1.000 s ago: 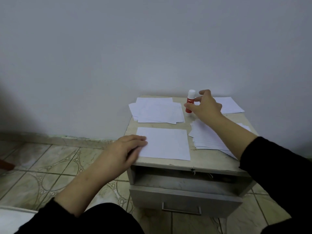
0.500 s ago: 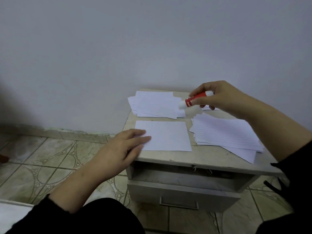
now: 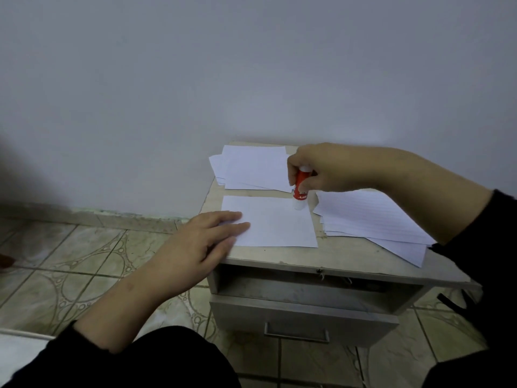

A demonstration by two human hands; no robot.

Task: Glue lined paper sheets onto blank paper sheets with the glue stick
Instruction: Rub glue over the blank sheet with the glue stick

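A single blank white sheet (image 3: 277,225) lies at the front left of the small table top (image 3: 349,254). My left hand (image 3: 201,242) rests flat on its left edge with straight fingers. My right hand (image 3: 327,169) grips the red glue stick (image 3: 300,189) upright, its white end down on the sheet's far right corner. A stack of lined sheets (image 3: 372,217) lies to the right. A pile of blank sheets (image 3: 251,169) lies at the back left.
The table is a small grey cabinet against a plain wall, with a drawer (image 3: 302,323) pulled partly out below the top. Patterned floor tiles (image 3: 70,264) spread to the left and below.
My right hand picked the glue stick up from the back of the table, swung it over, and set its end down on the blank sheet. My left hand stayed on the sheet.
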